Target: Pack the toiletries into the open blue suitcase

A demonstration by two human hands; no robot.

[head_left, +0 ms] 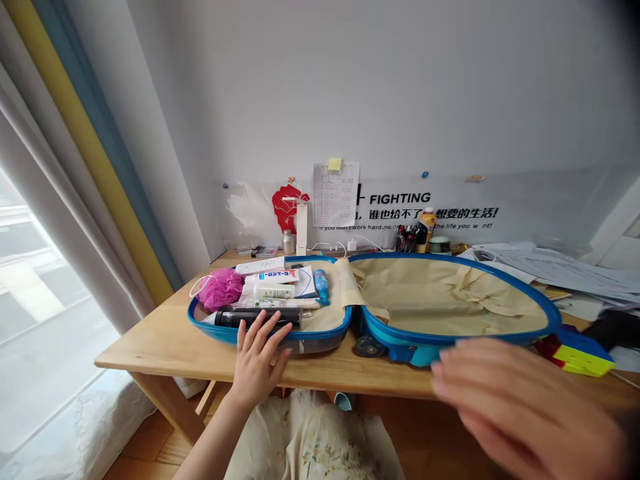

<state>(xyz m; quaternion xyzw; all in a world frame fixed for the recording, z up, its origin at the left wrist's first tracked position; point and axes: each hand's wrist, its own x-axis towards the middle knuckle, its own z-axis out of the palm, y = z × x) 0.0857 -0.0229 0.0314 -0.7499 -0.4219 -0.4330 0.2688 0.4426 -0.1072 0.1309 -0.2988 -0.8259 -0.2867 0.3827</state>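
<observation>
A blue suitcase (345,313) lies unfolded on a wooden table. My left hand (263,353), fingers spread, rests at the front rim of its left half, fingertips against a black cylindrical bottle (260,317). Packed behind it are a pink bath puff (221,288), a white box (260,265), a toothpaste pack (278,276), a white-and-green tube (273,291) and a small blue bottle (321,285). The suitcase's right half has a beige lining (410,293) with crossed straps (475,293). In front of that half hovers my right hand (525,400), blurred, fingers stretched leftward, with nothing visible in it.
The wooden table (160,340) ends close to my lap. Papers (530,260) and a puzzle cube (583,351) lie at the right. Along the wall stand a white lamp (302,227), a metallic jar (288,243), a drink bottle (426,230) and a power strip (327,253).
</observation>
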